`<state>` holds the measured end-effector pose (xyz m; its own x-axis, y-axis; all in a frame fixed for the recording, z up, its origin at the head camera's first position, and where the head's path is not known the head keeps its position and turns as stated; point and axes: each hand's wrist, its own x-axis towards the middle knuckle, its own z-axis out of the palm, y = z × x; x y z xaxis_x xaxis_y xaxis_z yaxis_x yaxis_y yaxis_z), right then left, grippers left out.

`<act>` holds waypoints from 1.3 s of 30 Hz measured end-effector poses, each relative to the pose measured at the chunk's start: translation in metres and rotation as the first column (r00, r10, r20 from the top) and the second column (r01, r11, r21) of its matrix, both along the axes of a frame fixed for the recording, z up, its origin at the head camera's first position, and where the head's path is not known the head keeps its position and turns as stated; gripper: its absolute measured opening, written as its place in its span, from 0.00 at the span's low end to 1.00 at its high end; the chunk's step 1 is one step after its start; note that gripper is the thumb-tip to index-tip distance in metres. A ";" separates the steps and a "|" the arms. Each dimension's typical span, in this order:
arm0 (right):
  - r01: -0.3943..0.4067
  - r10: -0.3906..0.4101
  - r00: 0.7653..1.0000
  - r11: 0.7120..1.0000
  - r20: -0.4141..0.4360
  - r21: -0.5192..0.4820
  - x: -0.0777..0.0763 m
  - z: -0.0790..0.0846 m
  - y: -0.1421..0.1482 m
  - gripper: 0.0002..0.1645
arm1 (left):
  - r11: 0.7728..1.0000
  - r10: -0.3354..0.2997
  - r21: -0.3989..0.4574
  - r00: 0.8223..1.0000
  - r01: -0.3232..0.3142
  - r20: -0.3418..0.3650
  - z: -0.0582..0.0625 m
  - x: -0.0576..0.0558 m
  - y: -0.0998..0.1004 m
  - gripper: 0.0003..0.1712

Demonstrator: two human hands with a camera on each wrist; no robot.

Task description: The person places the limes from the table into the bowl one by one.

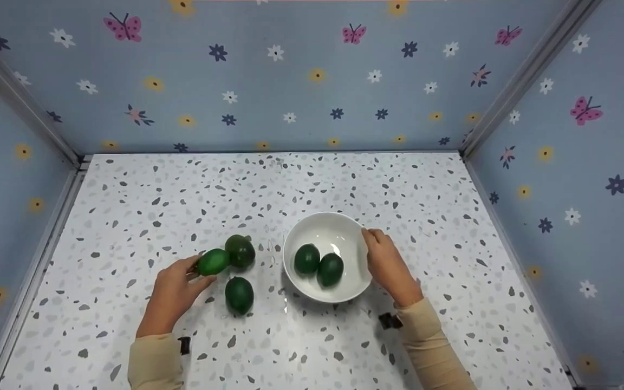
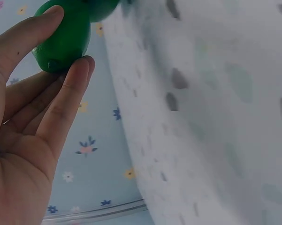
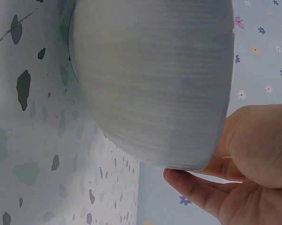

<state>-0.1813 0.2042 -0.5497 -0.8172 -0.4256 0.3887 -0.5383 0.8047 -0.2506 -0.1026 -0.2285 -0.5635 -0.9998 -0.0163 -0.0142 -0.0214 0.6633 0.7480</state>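
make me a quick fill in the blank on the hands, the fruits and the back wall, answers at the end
1. The right hand holds the side of a white ____.
2. Inside it lie exactly ____ fruits.
3. The left hand grips the brightest fruit, whose colour is ____.
4. The pink insects pictured on the back wall are ____.

Missing words: bowl; two; green; butterflies.

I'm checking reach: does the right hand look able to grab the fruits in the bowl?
Probably yes, once it lets go: the right hand grips the white bowl, but nothing covers the fruits.
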 end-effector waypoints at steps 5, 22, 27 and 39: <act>0.003 -0.002 1.000 1.000 0.011 -0.006 0.000 0.000 0.000 0.23 | 1.000 -0.018 -0.005 0.999 0.018 -0.051 0.012 -0.001 0.006 0.28; -0.018 0.017 1.000 1.000 -0.007 -0.008 -0.001 -0.002 0.001 0.24 | 1.000 -0.019 0.022 0.995 0.021 -0.103 0.013 -0.001 0.006 0.29; -0.022 0.022 1.000 1.000 -0.010 -0.009 -0.001 -0.002 0.001 0.24 | 1.000 -0.024 0.011 0.994 0.025 -0.104 0.016 -0.001 0.008 0.28; -0.029 0.028 0.999 0.999 -0.020 -0.017 -0.002 -0.001 0.002 0.23 | 0.994 -0.111 -0.002 0.981 0.112 -0.160 0.034 -0.007 0.046 0.31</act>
<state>-0.1831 0.2059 -0.5508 -0.7969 -0.4418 0.4121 -0.5659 0.7847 -0.2530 -0.1097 -0.1821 -0.5299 -0.9846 0.0950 0.1465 0.1728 0.6492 0.7408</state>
